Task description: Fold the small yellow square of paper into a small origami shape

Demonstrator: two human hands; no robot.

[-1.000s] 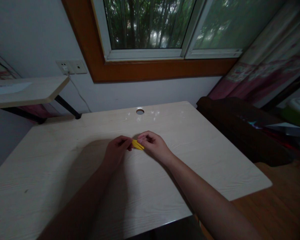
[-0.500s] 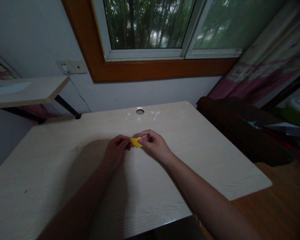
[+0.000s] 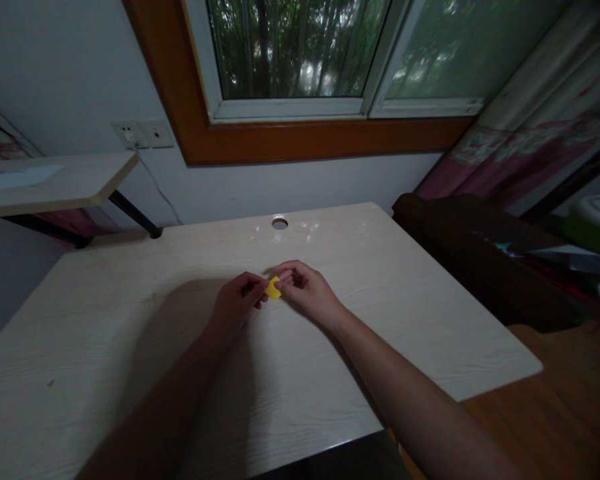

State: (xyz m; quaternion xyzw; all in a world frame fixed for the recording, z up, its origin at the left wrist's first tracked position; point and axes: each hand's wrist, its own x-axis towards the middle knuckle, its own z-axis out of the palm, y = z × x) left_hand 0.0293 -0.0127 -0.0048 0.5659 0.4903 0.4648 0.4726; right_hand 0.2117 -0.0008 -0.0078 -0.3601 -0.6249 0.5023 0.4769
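Observation:
Between my two hands is a small piece of yellow paper (image 3: pixel 273 289), held just above the pale wood-grain table (image 3: pixel 320 373). My left hand (image 3: pixel 240 297) pinches its left side between thumb and fingers. On the other side, my right hand (image 3: pixel 305 287) grips the paper's right edge with the thumb on top and the fingers curled behind. Fingertips cover parts of the paper, so its full outline and any folds are hidden.
A round cable hole (image 3: pixel 280 224) lies near the table's back edge. At the back left stands a raised shelf (image 3: pixel 80 197) on black legs. A dark wooden piece of furniture (image 3: pixel 450 260) borders the table on the right, below a curtain (image 3: pixel 520 133).
My left hand has shifted slightly right, closer to my right hand. Less of the yellow paper shows between them, and its visible part looks smaller and turned.

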